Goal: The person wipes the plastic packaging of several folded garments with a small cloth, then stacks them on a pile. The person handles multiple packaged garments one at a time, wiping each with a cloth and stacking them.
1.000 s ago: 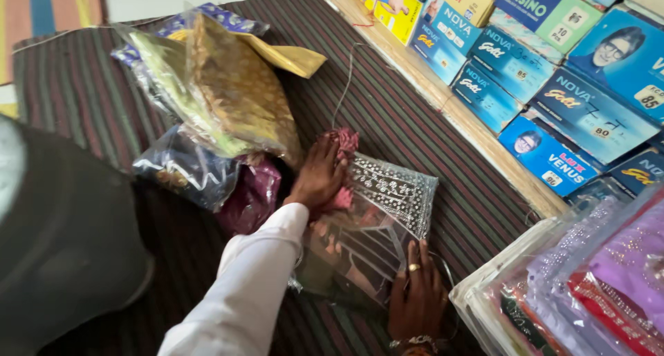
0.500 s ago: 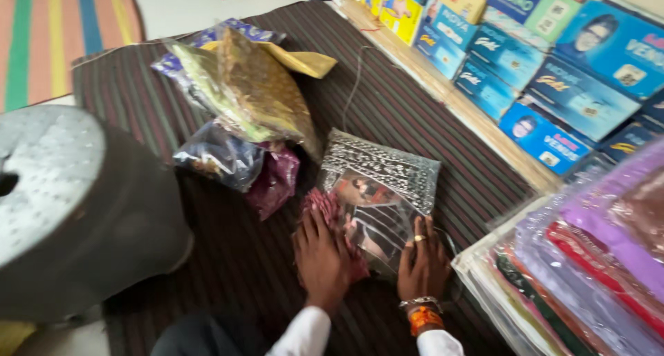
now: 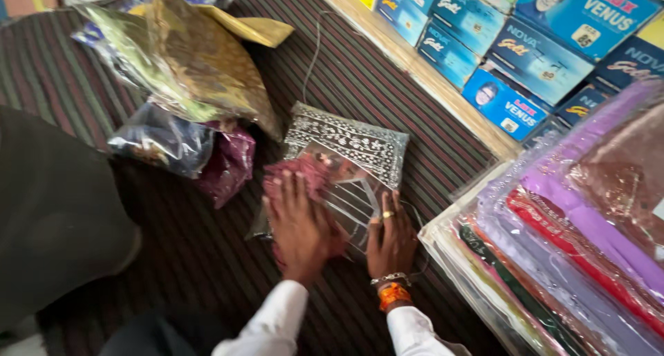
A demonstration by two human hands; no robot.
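With my left hand (image 3: 299, 225) and right hand (image 3: 391, 242) spread flat on the clear-wrapped fabric packet (image 3: 339, 180), I'd press evenly, though blur hides its edges.

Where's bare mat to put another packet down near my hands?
Bare striped mat lies left of the left hand, toward the dark round object. More shows between the black-and-white packet and the wooden ledge. Right of the right hand, the packet stack crowds in.
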